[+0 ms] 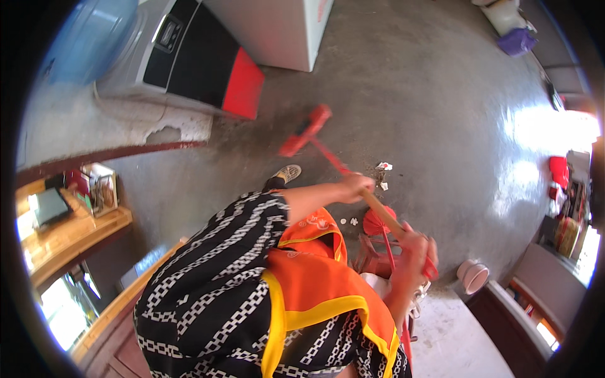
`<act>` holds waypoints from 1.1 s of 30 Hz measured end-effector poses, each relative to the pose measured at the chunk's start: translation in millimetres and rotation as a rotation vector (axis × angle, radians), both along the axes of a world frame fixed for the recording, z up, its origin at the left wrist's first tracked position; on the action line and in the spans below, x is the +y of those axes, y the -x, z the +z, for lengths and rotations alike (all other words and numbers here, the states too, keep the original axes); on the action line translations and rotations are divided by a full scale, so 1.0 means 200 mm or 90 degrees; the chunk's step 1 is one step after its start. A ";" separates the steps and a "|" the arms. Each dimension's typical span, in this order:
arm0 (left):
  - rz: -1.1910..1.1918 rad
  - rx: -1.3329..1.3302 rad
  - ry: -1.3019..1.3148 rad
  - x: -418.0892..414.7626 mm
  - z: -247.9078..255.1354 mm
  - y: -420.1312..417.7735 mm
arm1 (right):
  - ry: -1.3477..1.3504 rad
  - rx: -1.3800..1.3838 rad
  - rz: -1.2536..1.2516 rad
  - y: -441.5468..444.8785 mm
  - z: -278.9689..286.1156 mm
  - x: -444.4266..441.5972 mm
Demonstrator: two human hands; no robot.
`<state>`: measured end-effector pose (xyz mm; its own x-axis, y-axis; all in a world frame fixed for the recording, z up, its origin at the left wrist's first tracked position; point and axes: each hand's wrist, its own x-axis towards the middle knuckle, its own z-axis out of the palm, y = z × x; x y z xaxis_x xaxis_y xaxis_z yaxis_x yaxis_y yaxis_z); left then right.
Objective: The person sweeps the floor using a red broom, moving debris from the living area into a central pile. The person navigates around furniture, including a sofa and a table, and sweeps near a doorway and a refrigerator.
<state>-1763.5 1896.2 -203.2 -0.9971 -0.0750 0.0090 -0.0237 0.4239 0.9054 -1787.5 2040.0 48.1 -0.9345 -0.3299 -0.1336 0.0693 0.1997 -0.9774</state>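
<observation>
A long-handled broom or floor brush slants across the middle, its red head (306,132) blurred over the grey concrete floor. The pole is red near the head and wooden (385,210) farther up. My left hand (358,186) wraps the pole partway along. Near its upper end, beside a red tip, my right hand (416,248) is closed around it. Dark dirt with white-and-red paper scraps (384,166) lies just beyond my hands, and small white bits (353,221) lie nearer. Below the pole is a red ribbed object (379,219) with a thin red rod.
A water dispenser (198,56) with a blue bottle and a white cabinet-like box (279,33) stand at upper left. A reddish wooden stool (371,253) is close by my right arm. A pink bucket (473,277) sits at right, near a pale slab (453,326). My shoe (289,173) shows ahead.
</observation>
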 end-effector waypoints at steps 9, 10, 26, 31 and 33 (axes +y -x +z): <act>-0.125 -0.110 -0.174 0.01 0.62 -0.02 | 0.263 0.142 0.222 -0.03 0.44 -0.01; -0.113 -0.058 -0.147 -0.03 0.61 -0.08 | 0.281 0.116 0.283 -0.02 0.46 -0.01; 0.474 -0.283 0.047 -1.00 0.08 -1.48 | 0.209 -0.150 0.761 -0.51 -0.16 -1.09; 0.558 -0.192 0.069 -1.10 -0.15 -1.44 | 0.097 -0.087 0.633 -0.67 -0.32 -1.20; 0.404 -0.172 0.007 -1.06 -0.13 -1.36 | 0.042 -0.082 0.630 -0.61 -0.23 -1.14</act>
